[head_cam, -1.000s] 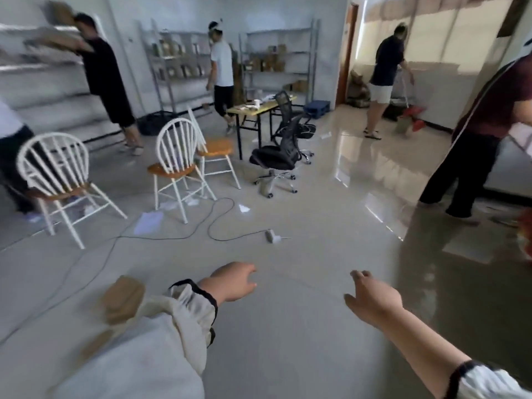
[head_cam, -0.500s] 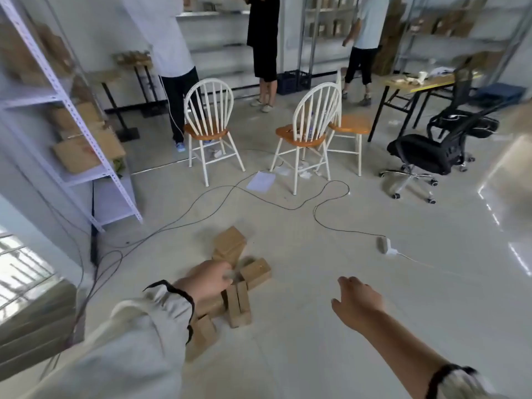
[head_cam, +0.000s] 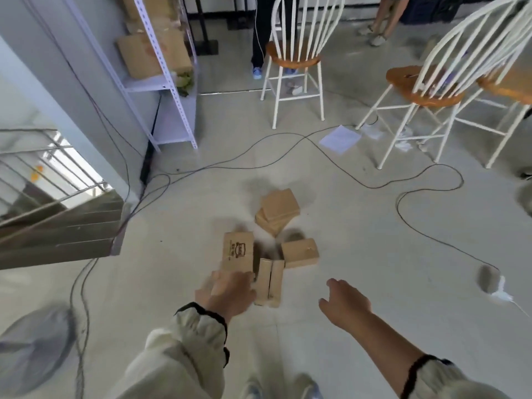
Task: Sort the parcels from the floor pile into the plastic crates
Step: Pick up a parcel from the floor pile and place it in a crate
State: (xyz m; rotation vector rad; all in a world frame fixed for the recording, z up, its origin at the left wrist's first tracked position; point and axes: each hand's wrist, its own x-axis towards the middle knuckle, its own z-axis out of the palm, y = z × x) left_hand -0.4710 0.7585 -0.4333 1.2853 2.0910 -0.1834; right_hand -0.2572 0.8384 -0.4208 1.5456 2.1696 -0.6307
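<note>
Left hand (head_cam: 227, 295) is at the printed brown cardboard parcel's (head_cam: 238, 253) near edge, grip indeterminate; right hand (head_cam: 345, 306) hangs apart, relaxed and empty, probably ready to assist.

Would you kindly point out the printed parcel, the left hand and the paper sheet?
printed parcel (head_cam: 238, 253): head view, on its printed top face.
left hand (head_cam: 227, 292): head view, on the back of the hand.
paper sheet (head_cam: 339, 139): head view, on the sheet's middle.

Loose cream left sleeve (head_cam: 178, 361), crinkled, gathered into a black elastic cuff (head_cam: 207, 311). Right of the left sleeve, a matching right sleeve (head_cam: 449, 381) with the same black cuff. Bare left hand (head_cam: 227, 292) and right hand (head_cam: 345, 305). Blurred pale-blue shoes (head_cam: 254, 390) just right of the left sleeve.
</note>
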